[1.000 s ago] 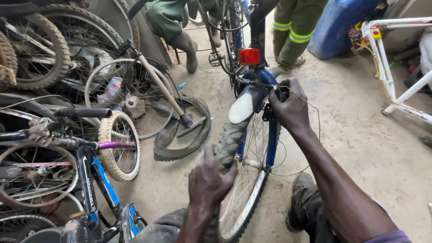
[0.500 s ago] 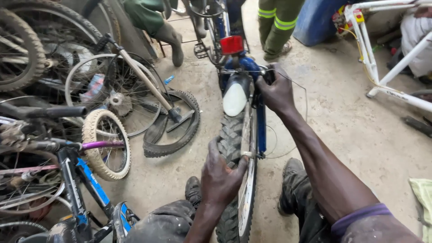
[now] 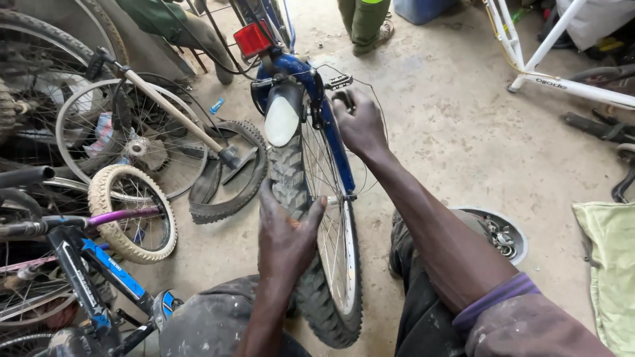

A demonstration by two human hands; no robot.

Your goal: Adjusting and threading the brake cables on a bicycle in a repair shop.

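Observation:
A blue bicycle stands rear end toward me, its knobby rear wheel (image 3: 331, 291) between my knees. My left hand (image 3: 284, 231) lies flat against the tyre's left side, fingers spread over the tread. My right hand (image 3: 360, 122) reaches forward and grips the rear brake arm (image 3: 340, 86) beside the blue frame stay (image 3: 337, 149). A white reflector (image 3: 281, 121) sits on the mudguard above the tyre, and a red reflector (image 3: 253, 38) is mounted higher up.
Loose tyre (image 3: 228, 175), bare wheel (image 3: 132, 149), a small wheel with a tan tyre (image 3: 135, 215) and another blue bicycle (image 3: 92, 284) crowd the left. A white frame (image 3: 549, 59) lies upper right. A dish of small parts (image 3: 506, 235) and a green cloth (image 3: 608, 264) sit right. Another person's legs (image 3: 364, 23) stand ahead.
The view has tilted down and closer to the wheel. My left hand has slid up the tyre's side; my right hand stays at the brake.

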